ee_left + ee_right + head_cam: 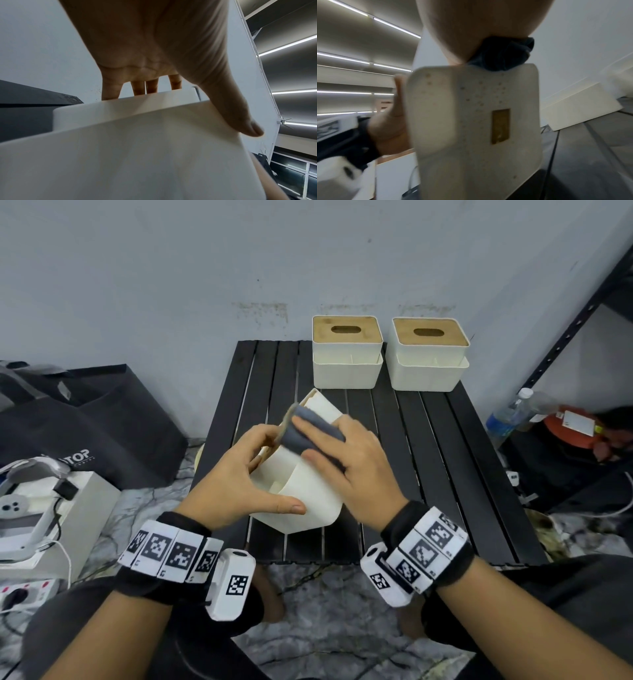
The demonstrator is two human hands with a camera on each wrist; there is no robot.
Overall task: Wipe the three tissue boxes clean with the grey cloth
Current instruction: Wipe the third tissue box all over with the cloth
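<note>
A white tissue box point(308, 494) with a bamboo lid is tipped on its side over the black slatted table point(428, 457). My left hand point(239, 474) grips it, fingers on the lid side and thumb point(240, 115) along the white wall point(137, 148). My right hand point(346, 453) holds the folded grey cloth point(308, 436) against the box's upper side. The right wrist view shows the speckled underside of the box point(471, 121), with the cloth point(503, 54) bunched under my palm. Two more tissue boxes point(347, 354) point(428, 354) stand upright at the back of the table.
A black bag point(85, 422), a white device point(34, 508) and a power strip point(24, 590) lie on the floor at left. At right are a black metal rack point(582, 313), a plastic bottle point(507, 416) and an orange object point(568, 426). A grey wall is close behind the table.
</note>
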